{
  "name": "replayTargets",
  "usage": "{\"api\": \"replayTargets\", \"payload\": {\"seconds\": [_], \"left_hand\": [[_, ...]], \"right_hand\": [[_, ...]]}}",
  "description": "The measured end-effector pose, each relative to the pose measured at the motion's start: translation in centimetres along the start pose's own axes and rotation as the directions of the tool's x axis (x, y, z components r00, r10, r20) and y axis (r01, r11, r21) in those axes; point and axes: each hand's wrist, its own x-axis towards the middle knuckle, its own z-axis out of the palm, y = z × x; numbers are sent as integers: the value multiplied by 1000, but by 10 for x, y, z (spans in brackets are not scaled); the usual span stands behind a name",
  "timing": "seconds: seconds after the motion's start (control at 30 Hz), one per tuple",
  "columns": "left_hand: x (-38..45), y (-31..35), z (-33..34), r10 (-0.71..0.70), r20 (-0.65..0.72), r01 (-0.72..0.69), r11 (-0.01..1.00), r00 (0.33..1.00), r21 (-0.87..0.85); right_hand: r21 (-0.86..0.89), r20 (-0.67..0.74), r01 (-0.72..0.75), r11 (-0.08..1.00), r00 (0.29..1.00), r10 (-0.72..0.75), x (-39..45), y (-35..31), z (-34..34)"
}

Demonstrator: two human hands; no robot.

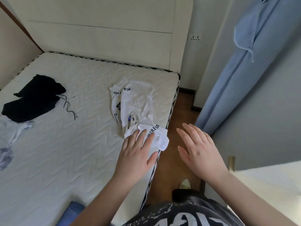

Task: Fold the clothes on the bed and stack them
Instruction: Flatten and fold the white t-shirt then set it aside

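A crumpled white shirt (136,105) with black lettering lies near the right edge of the bare mattress (65,152). My left hand (136,154) is spread flat, its fingertips at the shirt's near corner, which hangs over the edge. My right hand (198,147) hovers open over the wooden floor, right of the bed, holding nothing. A black garment (34,98) with a drawstring lies at the far left. A pale grey garment (9,141) lies at the left border, partly cut off.
A white headboard (101,30) stands behind the mattress. A strip of brown floor (179,111) runs along the bed's right side. A blue curtain (236,70) hangs at the right. A blue cloth (71,211) shows at the bottom edge.
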Motion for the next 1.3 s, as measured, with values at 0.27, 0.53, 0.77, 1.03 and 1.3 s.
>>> {"api": "replayTargets", "payload": {"seconds": [0.27,0.53,0.77,1.03,1.3], "left_hand": [[52,17,6,-199,-10,199,980,980,-18],[49,-13,23,-399,29,400,916,916,-20],[66,-54,49,-548,38,549,833,835,-68],[107,-88,69,-556,40,556,820,830,-133],[140,-111,109,-649,29,647,752,760,-121]], "right_hand": [[57,107,142,988,983,-147,76,36,7],[108,187,306,946,928,-322,148,22,40],[84,256,463,882,846,-468,215,6,67],[85,396,490,868,782,-480,277,12,96],[161,441,579,800,683,-583,339,4,145]]}}
